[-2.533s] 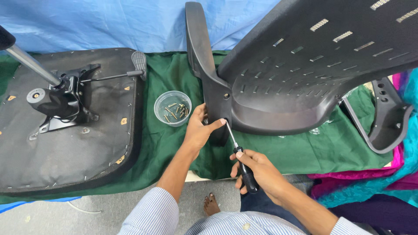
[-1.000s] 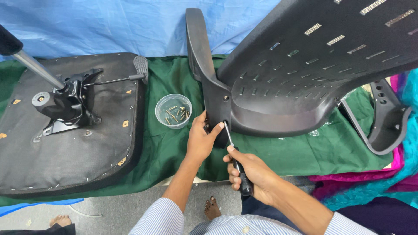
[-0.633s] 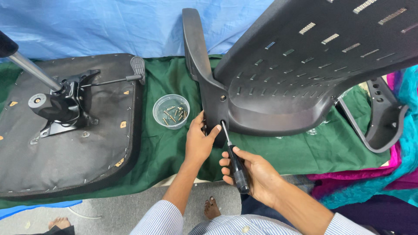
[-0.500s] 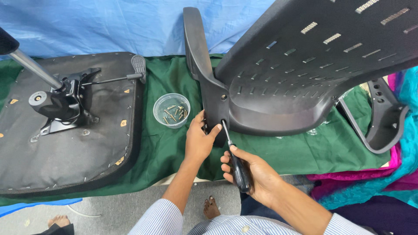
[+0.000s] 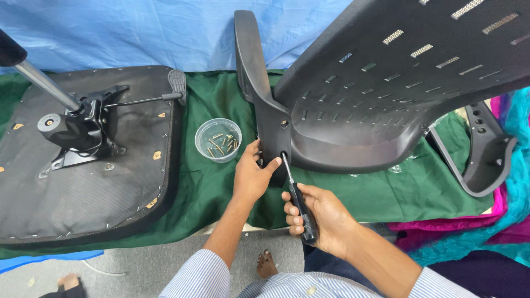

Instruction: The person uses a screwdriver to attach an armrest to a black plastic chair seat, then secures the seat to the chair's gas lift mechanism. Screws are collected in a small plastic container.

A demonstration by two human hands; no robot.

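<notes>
Head view: right hand [image 5: 323,221] has its fingers clamped round a black-handled screwdriver [image 5: 298,201] at lower centre, tip at the chair backrest [image 5: 386,94] bracket. Left hand [image 5: 251,176] grips the bracket's lower edge. Just left, a clear cup of screws [image 5: 218,140] sits on the green-clothed worktop [image 5: 210,187].

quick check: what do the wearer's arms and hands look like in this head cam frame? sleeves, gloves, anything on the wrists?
Both hands are bare: no gloves on the left hand or the right hand. No watch, band or ring shows on either. Both arms wear a light shirt with fine blue and white stripes; the left sleeve is pushed up to about the elbow, the right sleeve also leaves the forearm bare.
</notes>
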